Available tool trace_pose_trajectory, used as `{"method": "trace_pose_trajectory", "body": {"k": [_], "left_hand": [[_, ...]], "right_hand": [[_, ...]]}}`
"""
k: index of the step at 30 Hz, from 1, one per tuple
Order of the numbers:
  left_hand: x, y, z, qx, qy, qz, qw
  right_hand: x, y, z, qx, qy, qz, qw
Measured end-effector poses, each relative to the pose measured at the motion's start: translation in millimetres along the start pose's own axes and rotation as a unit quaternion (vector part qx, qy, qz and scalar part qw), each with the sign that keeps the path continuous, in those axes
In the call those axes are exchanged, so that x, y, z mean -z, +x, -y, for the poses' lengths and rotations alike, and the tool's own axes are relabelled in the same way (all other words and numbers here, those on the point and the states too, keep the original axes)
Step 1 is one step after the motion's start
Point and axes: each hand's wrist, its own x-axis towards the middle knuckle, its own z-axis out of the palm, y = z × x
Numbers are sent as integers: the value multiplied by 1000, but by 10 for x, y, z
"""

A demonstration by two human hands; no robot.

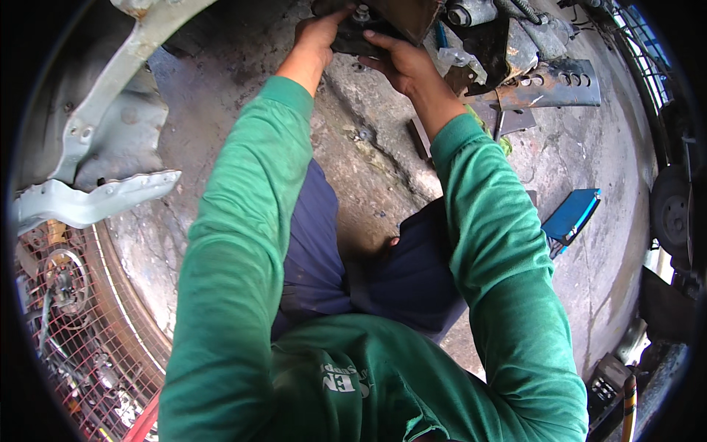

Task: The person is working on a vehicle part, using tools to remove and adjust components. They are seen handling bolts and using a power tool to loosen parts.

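At the top edge of the head view, both my hands are closed around a dark, greasy metal part (pixel 352 43) that has a bolt (pixel 361 12) standing on it. My left hand (pixel 317 40) grips its left side, fingers reaching over the top. On the near right side, my right hand (pixel 407 66) holds it with the thumb laid on top and the other fingers lower down. A brown rusty metal piece (pixel 409 18) adjoins it on the right. The picture's edge cuts off the part's far side.
Right of my hands lie a rusty plate with holes (pixel 552 90), heavy metal parts (pixel 515 44) and a crumpled clear plastic bag (pixel 464 60). A blue case (pixel 571 215) rests on the concrete floor. To the left are a bent grey metal panel (pixel 121 129) and red wire mesh (pixel 81 331).
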Motion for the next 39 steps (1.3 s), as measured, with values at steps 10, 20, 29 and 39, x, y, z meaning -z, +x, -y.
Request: {"method": "trace_pose_trajectory", "body": {"k": [10, 20, 29, 39], "left_hand": [[-176, -154, 46, -56, -2, -74, 996], [-294, -385, -51, -57, 6, -61, 996], [-295, -318, -24, -45, 24, -69, 996], [-306, -367, -33, -56, 48, -69, 995]], "right_hand": [[15, -62, 25, -12, 2, -17, 1000], [-1, -111, 39, -9, 17, -25, 1000], [14, -117, 60, -16, 26, -25, 999], [8, -123, 52, -11, 19, -25, 999]]}}
